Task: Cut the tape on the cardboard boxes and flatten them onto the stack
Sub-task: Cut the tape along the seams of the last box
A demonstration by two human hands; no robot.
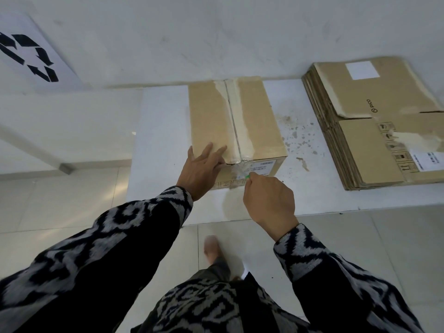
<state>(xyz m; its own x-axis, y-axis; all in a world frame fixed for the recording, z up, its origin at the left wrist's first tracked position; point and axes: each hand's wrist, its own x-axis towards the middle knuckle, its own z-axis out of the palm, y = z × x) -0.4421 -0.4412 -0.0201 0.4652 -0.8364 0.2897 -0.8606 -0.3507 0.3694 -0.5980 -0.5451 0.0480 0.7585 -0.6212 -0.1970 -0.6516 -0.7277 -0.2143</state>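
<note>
R hand (269,200) nearest, fingers curled round a small green-tipped cutter (247,176), tip at the tape on the near face of the box (235,131). L hand (201,167) flat on the box's near top corner, fingers straight & spread. Box sits on the white platform (158,140), top seam tape (234,121) looks intact, so cutting barely begun; flattening left. Further R: stack (374,131) of flattened boxes. Recycling sign (31,56) far L.

Brown box (216,121), black-and-grey patterned sleeves (134,234)
</note>
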